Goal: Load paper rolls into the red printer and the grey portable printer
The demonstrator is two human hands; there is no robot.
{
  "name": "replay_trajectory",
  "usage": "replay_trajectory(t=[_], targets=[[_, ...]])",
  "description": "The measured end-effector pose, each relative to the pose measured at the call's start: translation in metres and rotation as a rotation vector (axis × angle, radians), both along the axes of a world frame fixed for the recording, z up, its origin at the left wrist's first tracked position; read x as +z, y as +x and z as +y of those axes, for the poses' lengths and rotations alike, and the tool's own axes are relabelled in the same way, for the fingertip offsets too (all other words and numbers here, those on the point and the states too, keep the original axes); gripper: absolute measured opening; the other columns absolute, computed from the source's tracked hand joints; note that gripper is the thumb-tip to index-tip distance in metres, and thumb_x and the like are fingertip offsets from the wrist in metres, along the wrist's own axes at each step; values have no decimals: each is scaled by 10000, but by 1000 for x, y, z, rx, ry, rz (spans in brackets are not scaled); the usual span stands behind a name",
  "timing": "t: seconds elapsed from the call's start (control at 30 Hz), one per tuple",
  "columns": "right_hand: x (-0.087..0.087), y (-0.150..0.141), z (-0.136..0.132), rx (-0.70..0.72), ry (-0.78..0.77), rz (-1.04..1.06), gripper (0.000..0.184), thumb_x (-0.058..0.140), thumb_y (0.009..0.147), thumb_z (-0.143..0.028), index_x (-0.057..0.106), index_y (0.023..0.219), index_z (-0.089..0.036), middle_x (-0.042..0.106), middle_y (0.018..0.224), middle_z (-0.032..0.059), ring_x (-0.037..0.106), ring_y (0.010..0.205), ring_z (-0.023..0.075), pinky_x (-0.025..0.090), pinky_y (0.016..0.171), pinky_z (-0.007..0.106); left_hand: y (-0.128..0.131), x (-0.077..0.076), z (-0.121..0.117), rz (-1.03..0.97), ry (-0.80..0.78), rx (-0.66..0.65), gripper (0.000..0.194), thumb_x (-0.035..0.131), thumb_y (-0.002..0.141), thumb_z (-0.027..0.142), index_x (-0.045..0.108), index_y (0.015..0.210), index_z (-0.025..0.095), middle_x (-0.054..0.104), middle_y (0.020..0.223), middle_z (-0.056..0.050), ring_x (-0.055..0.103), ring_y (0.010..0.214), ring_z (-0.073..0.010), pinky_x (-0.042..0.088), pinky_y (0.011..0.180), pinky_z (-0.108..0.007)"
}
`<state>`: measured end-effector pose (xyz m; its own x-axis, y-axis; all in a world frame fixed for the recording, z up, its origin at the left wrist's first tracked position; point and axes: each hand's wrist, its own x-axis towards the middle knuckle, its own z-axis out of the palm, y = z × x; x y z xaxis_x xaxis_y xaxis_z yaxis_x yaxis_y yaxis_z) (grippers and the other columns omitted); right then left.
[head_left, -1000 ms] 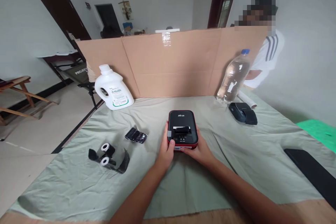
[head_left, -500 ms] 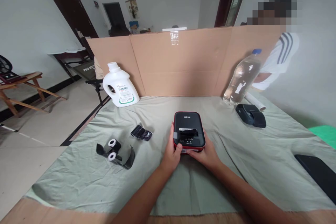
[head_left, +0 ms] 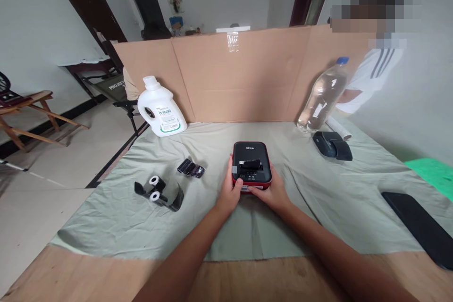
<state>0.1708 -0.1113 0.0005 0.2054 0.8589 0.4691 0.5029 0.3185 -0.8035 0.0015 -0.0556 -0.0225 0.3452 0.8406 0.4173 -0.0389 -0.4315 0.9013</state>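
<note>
My left hand [head_left: 228, 193] grips the left side of a small black-and-red device [head_left: 252, 153] that looks like a portable printer, its thumb at the near corner. On the opposite side, my right hand [head_left: 274, 190] is closed around it, thumb against the near red edge. White lettering and a short black piece show on the top face. The device is at the middle of the cloth; its underside is hidden. Left of my hands lie a crinkled black packet [head_left: 191, 168] and two white-ended rolls [head_left: 155, 188] in dark wrapping.
A white jug [head_left: 163, 109] and a clear bottle [head_left: 323, 95] stand before a cardboard panel [head_left: 240, 80]. Near the bottle are a black device [head_left: 331, 145] and a white tube [head_left: 339, 128]. A black phone-like slab [head_left: 417, 226] lies right. Behind the panel is a person [head_left: 371, 73].
The whole view has shifted a little, so most of the table scene sits higher in the picture. Both hands keep their hold on the device.
</note>
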Motion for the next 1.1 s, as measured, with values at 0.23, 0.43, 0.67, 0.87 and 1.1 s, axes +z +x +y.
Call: replay_trajectory(t=[0.23, 0.43, 0.67, 0.87, 1.1], targets=[[-6, 2, 1, -30, 0, -51, 952, 859, 696, -476, 389, 1481, -215, 585, 1387, 152, 577, 1270, 365, 470, 1074, 583, 1, 6, 0, -4, 11, 13, 759, 426, 997, 581, 186, 1629, 235, 173, 1702, -75, 123, 1576, -241, 131, 1302, -407], [-12, 5, 2, -45, 33, -102, 1132, 847, 698, -545, 225, 1582, -208, 464, 1510, 187, 455, 1402, 390, 380, 1150, 618, 1, 3, 1, 11, 19, 44, 707, 421, 1015, 511, 189, 1629, 248, 203, 1696, -49, 114, 1578, -219, 129, 1303, -396], [-11, 6, 2, -58, 141, -200, 1116, 799, 762, -525, 153, 1606, -188, 302, 1616, 195, 301, 1509, 351, 276, 1231, 582, 0, 4, 0, 23, 20, 49, 691, 422, 1018, 475, 192, 1628, 248, 202, 1697, -53, 146, 1574, -223, 135, 1300, -405], [-11, 8, 4, -48, 201, -241, 1000, 790, 767, -498, 261, 1563, -204, 280, 1628, 185, 271, 1522, 352, 271, 1232, 585, 0, 7, -1, 10, 36, 34, 695, 390, 1029, 516, 186, 1631, 237, 195, 1698, -63, 168, 1571, -221, 139, 1298, -387], [-12, 9, 6, -37, 236, -229, 980, 794, 766, -525, 285, 1544, -215, 286, 1624, 183, 272, 1521, 364, 275, 1227, 607, 0, 6, 1, -10, 53, 33, 673, 376, 1031, 527, 204, 1627, 267, 210, 1695, -44, 175, 1569, -227, 134, 1301, -407]])
